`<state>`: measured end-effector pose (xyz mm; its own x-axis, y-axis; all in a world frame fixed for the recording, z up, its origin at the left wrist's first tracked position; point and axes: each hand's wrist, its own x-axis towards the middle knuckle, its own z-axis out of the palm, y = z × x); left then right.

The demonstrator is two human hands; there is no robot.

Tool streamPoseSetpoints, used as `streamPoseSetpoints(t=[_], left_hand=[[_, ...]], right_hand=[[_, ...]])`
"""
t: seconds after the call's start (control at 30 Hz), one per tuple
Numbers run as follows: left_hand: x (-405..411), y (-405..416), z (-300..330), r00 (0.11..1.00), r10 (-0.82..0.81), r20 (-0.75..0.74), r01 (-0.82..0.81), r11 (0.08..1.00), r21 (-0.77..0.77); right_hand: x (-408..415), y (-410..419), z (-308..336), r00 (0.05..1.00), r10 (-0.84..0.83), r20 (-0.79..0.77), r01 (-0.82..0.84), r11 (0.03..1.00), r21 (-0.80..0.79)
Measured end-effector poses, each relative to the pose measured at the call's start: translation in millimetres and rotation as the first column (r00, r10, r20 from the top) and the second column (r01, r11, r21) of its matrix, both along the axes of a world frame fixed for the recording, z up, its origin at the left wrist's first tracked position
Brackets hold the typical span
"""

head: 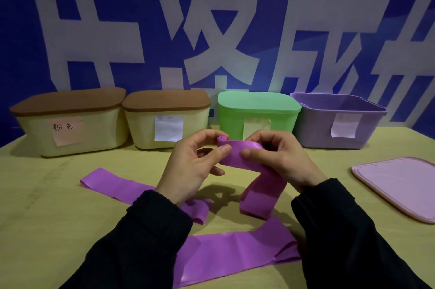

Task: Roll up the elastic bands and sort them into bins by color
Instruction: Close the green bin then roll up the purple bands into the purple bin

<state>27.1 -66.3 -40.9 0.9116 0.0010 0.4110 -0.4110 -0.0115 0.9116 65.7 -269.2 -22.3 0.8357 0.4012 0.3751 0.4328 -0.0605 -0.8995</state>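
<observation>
Above the yellow table (47,206), the left hand (188,168) and right hand (280,159) both pinch the started roll of a purple elastic band (237,154); its tail trails down across the tabletop. Behind stand four bins: the leftmost cream bin (70,131) bears a pink note (67,129) handwritten "粉色", and the purple bin (339,121) is lidless.

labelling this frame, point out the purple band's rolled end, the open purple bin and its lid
rolled end (223,140), head view, on the small coil between the fingertips
open purple bin (313,133), head view, on its front wall
lid (400,185), head view, on its flat top
</observation>
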Motion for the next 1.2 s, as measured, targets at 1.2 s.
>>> streamPoseSetpoints(t=[1.2], left_hand=[[-5, 5, 8, 0.995, 0.099, 0.027, -0.095, 0.988, -0.122]], right_hand=[[1, -6, 1, 0.995, -0.082, 0.062, 0.075, 0.991, 0.108]])
